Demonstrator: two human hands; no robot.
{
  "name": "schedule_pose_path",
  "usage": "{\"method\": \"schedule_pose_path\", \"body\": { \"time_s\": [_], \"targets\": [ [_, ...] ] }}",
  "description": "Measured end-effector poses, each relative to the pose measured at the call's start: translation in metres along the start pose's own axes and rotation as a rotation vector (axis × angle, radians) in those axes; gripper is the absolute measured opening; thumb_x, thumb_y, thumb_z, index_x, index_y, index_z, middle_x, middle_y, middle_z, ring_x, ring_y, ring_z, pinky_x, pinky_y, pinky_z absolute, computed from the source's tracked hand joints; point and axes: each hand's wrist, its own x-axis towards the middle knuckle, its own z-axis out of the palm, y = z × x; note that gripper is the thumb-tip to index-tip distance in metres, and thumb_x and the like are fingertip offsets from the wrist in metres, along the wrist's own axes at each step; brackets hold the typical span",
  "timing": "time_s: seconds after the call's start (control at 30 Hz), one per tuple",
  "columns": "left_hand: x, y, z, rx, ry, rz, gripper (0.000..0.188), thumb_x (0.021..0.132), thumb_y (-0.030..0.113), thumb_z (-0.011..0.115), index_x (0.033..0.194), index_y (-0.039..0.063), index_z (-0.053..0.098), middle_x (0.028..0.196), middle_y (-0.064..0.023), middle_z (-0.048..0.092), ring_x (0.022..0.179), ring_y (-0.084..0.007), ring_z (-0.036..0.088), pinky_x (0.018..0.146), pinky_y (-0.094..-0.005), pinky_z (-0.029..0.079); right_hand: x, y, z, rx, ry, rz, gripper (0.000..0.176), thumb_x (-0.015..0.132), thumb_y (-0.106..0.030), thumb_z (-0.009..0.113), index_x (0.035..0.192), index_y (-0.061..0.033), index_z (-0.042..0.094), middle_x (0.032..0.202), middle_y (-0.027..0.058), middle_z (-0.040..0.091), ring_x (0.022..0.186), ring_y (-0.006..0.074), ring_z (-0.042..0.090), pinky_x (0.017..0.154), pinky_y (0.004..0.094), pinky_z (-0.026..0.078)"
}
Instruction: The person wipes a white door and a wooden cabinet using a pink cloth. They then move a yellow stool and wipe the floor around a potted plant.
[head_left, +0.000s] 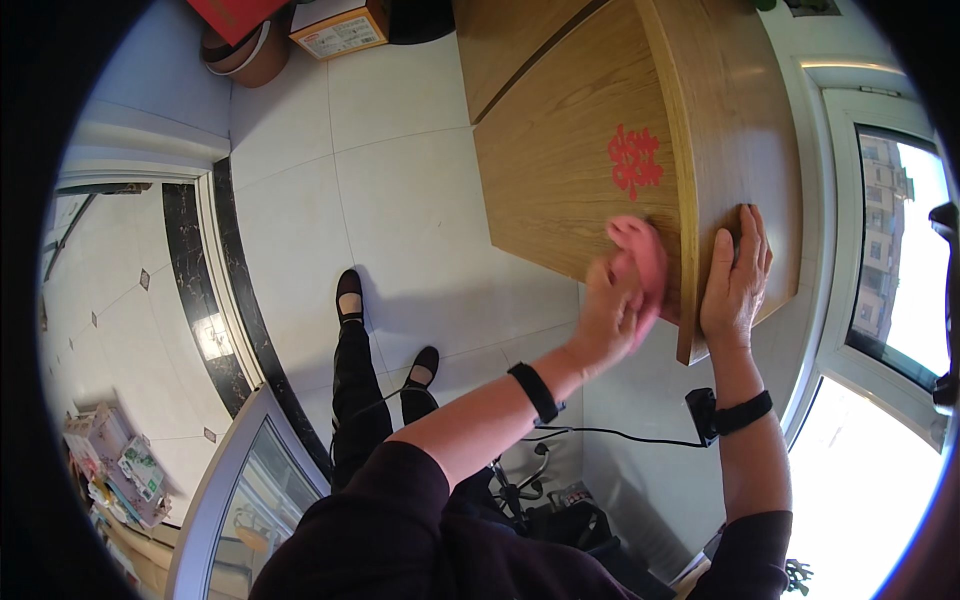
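My left hand (611, 319) is closed on a pink cloth (645, 259), which bends over the fingers and is blurred. The cloth lies against or just in front of the wood-grain door of a cabinet (555, 180), below a red paper-cut character (635, 161) on that face. To the right, my right hand (739, 281) rests flat on the cabinet's top near its front edge, thumb apart from the fingers, holding nothing. Both wrists wear black bands, and a black device (700, 416) with a cable sits by the right one.
A glazed door (259, 502) stands at the lower left. A wheeled chair base (517, 484) and a black bag (574, 525) are near my body. A brown bucket (259, 60) and a cardboard box (341, 30) stand at the far wall. Windows (892, 247) line the right side.
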Motion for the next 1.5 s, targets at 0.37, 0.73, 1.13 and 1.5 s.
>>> {"method": "schedule_pose_path", "body": {
  "time_s": [0.37, 0.73, 1.13, 1.5],
  "targets": [
    [0.027, -0.047, -0.016, 0.088, 0.062, -0.411, 0.014, 0.079, -0.003, 0.051, 0.091, 0.003, 0.052, 0.109, -0.0254, 0.050, 0.099, -0.0395, 0.051, 0.079, -0.0469, 0.043, -0.001, -0.001, 0.000, -0.033, -0.015, 0.011, 0.050, 0.099, -0.034, 0.041, 0.137, -0.0015, 0.045, 0.144, 0.0170, 0.043, 0.131, 0.0358, 0.040, 0.110, 0.0459, 0.030],
    [0.066, 0.013, -0.007, 0.048, 0.177, 0.056, 0.045, 0.081, -0.005, 0.054, 0.126, -0.001, 0.051, 0.122, -0.0267, 0.044, 0.105, -0.0429, 0.046, 0.090, -0.0421, 0.042, 0.000, -0.004, -0.004, 0.007, -0.022, -0.016, 0.046, 0.099, -0.027, 0.043, 0.136, -0.0001, 0.045, 0.143, 0.0192, 0.043, 0.130, 0.0368, 0.040, 0.109, 0.0452, 0.030],
    [0.018, -0.011, -0.014, 0.011, 0.112, -0.180, 0.026, 0.083, -0.001, 0.054, 0.108, 0.004, 0.055, 0.112, -0.0221, 0.047, 0.097, -0.0390, 0.051, 0.076, -0.0436, 0.044, 0.000, -0.006, -0.004, -0.005, -0.048, 0.031, 0.049, 0.100, -0.032, 0.040, 0.139, -0.0021, 0.043, 0.145, 0.0157, 0.042, 0.133, 0.0337, 0.037, 0.112, 0.0435, 0.028],
    [0.138, -0.036, -0.034, 0.251, 0.263, 0.105, 0.036, 0.084, 0.006, 0.057, 0.119, 0.004, 0.053, 0.121, -0.0259, 0.047, 0.103, -0.0452, 0.050, 0.085, -0.0467, 0.046, 0.000, -0.004, -0.004, 0.020, -0.055, 0.024, 0.047, 0.098, -0.024, 0.042, 0.140, -0.0030, 0.043, 0.146, 0.0151, 0.042, 0.132, 0.0344, 0.039, 0.112, 0.0433, 0.028]
  ]
}}
